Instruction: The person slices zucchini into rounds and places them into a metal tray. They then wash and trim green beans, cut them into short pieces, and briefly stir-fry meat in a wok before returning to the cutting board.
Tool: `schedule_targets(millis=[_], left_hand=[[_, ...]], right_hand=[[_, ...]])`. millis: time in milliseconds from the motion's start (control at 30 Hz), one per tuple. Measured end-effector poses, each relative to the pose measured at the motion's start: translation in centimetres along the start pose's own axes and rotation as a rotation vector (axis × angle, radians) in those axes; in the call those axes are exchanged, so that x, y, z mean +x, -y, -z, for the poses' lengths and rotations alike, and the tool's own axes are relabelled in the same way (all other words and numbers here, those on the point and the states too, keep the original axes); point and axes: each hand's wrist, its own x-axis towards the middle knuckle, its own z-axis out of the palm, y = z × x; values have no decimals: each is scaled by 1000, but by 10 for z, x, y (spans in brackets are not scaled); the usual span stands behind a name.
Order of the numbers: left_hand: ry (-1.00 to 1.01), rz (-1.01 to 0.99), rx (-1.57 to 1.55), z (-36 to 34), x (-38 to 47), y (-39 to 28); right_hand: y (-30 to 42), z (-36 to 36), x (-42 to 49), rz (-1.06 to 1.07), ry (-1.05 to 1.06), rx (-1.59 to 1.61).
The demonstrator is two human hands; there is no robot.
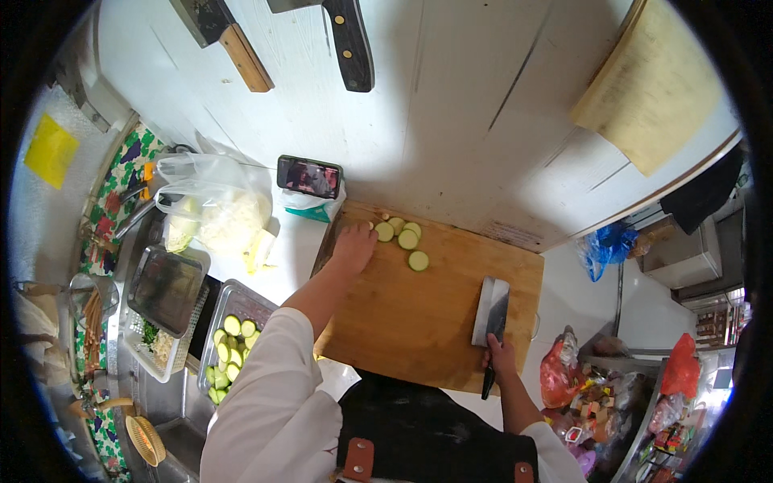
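My right hand point(500, 356) grips the black handle of a cleaver point(492, 311), whose broad steel blade lies over the right part of a wooden cutting board point(416, 320). At the board's upper left corner is my left hand point(356, 244), beside several round zucchini slices point(408, 239); whether its fingers hold a piece is hidden. One more slice point(418, 261) lies apart, nearer the board's middle. A metal tray point(263, 307) of zucchini slices stands left of the board, partly behind my left sleeve.
A phone point(310, 177) leans at the wall behind the board. Left of it sit a clear plastic bag point(226, 205) of pale food and a white basket point(175, 364) under a lid. Two knives point(244, 57) hang on the wall. Shelves with packaged goods point(595, 410) stand at right.
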Motion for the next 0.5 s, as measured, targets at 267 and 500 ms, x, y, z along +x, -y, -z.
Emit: schedule_targets(millis=[267, 500], left_hand=[[15, 10, -70, 16, 16, -4], [31, 43, -268, 8, 44, -26]], right_hand=[[0, 1, 2, -20, 9, -42], [-2, 1, 2, -40, -7, -49]])
